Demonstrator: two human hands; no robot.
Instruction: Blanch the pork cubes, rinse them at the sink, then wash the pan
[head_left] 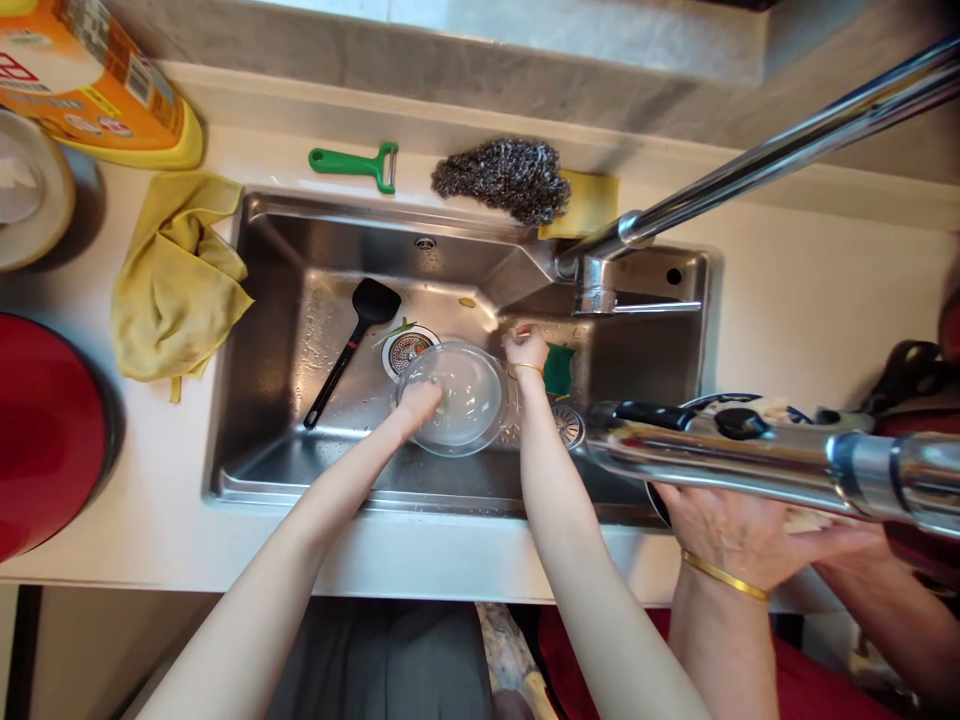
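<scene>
A clear round bowl [469, 400] sits in the steel sink [247, 440], partly over the left drain. My left hand [422, 402] is closed at the bowl's left side, its fingertips partly hidden there. Just beyond the bowl's right rim, my right hand [527, 347] has its fingers curled together, and whatever they hold is too small to make out. Beside that hand lies a green scouring pad [559, 369]. To the left, a black spatula [347, 350] rests on the sink floor, with green scraps [405, 326] near the drain [410, 350].
A chrome faucet [600, 285] and its spout cross the right side. Behind the sink lie a green peeler [352, 166], steel wool [506, 180] and a yellow sponge cloth [589, 203]. A yellow cloth [176, 280] drapes at left. Another person's hands [739, 535] work at right.
</scene>
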